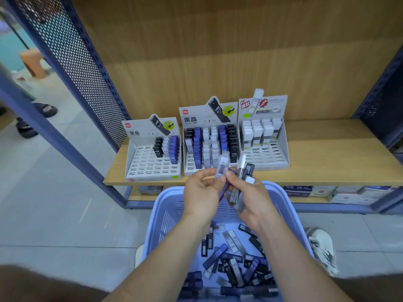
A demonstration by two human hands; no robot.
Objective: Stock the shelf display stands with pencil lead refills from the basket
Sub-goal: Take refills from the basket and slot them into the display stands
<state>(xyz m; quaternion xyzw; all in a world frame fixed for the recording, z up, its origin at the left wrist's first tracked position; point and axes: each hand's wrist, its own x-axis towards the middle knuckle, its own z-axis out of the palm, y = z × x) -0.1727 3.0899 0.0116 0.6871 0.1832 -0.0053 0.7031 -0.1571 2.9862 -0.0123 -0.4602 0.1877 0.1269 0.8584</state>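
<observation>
Head view: left hand [201, 190] and right hand [250, 192] grip refill cases [236, 182] above basket rim [290, 205].

Three display stands [263, 132]; one basket [290, 216]; two hands [201, 192].

A wooden shelf [327, 153] carries three cardboard display stands side by side: a left stand [152, 158] mostly bare, a middle stand [210, 144] nearly full, a right stand [263, 136] half filled with white refills.
</observation>
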